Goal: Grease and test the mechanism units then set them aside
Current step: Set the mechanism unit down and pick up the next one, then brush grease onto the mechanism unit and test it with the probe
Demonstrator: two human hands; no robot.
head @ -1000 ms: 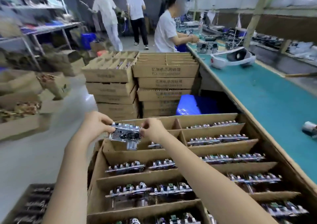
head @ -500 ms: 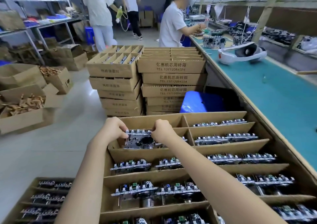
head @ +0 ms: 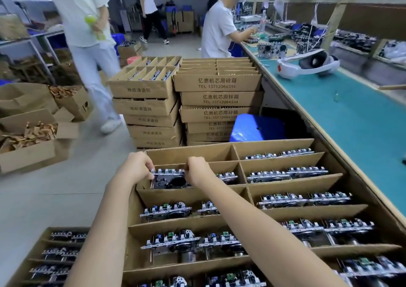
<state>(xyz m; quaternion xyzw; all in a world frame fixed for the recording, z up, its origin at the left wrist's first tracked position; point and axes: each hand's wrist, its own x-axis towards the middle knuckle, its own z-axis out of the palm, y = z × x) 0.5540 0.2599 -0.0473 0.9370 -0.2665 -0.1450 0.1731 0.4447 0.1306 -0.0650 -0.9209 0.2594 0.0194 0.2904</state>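
Here, head view only. Both bare hands hold one mechanism unit [head: 168,178] by its upper edge: left hand [head: 136,167] pinching the left end, right hand [head: 198,170] pinching the right end, fingers curled down over the top. The unit stands upright, its lower part sunk inside a slot of the divided cardboard box [head: 222,152], second row from the far wall, left column. Another unit [head: 226,175] sits just beside it at 3 o'clock in the same row. Rows nearer the wearer, toward 6 o'clock, hold more units on edge. A second box of units [head: 55,256] sits lower at 8 o'clock.

At 12 o'clock, two stacks of printed cartons [head: 219,99]; a blue stool [head: 257,127] at 1 o'clock. Green-topped bench [head: 360,124] runs along 2 o'clock, with a white headset [head: 307,65] lying on it. A seated worker in a white shirt [head: 216,29] works at the bench's far end. Another person in pale clothes [head: 85,23] stands at 11 o'clock
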